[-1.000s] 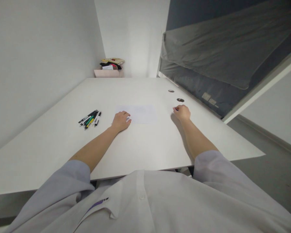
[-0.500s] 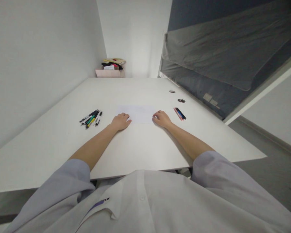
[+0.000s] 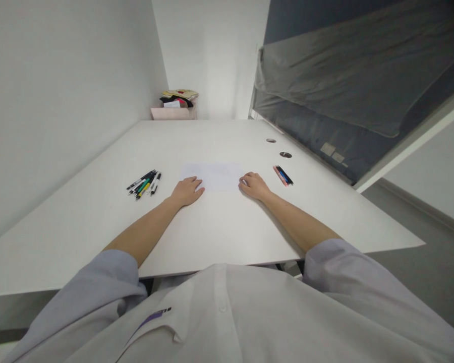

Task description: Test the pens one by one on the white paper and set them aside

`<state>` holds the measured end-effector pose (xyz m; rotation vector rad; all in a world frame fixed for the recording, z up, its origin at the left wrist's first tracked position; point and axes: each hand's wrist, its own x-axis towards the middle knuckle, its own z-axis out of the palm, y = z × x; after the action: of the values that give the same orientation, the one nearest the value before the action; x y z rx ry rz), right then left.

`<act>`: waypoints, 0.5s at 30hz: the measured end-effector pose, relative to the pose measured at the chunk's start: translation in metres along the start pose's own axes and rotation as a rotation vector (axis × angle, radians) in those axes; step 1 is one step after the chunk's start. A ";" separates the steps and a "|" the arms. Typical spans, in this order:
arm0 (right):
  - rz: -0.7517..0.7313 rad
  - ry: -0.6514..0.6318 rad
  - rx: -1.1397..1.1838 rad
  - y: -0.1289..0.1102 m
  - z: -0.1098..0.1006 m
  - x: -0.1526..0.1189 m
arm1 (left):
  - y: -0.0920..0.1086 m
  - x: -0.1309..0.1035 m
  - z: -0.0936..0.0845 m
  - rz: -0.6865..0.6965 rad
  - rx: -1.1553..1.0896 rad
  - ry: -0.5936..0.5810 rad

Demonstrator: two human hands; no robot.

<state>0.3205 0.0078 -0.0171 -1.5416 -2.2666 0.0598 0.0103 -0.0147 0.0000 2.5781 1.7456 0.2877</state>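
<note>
Left hand [image 3: 187,191] lies loosely spread on the left edge of the paper [image 3: 220,175], holding nothing. Right hand [image 3: 254,185] curls at the right edge; its hold cannot be determined.

You are resting your left hand [image 3: 187,191] palm down at the left edge of the paper [image 3: 220,176], fingertips lying over the sheet. Your right hand [image 3: 254,185] is lying at the paper's right edge, fingers curling; whether they are gripping the sheet is not discernible. A loose pile of pens [image 3: 143,186] is lying to the left of your left hand, apart from it. A small row of pens [image 3: 283,175] is lying to the right of your right hand. Beyond the white table's [image 3: 219,232] far edge, a pale pink box [image 3: 170,114] is holding piled items.
</note>
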 end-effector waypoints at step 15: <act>0.020 0.107 0.211 0.010 0.002 0.004 | -0.042 -0.014 -0.034 -0.466 0.178 0.242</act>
<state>0.3272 0.0152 -0.0201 -1.4233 -2.0888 0.2098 -0.0391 -0.0147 0.0265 2.2140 2.4895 0.4618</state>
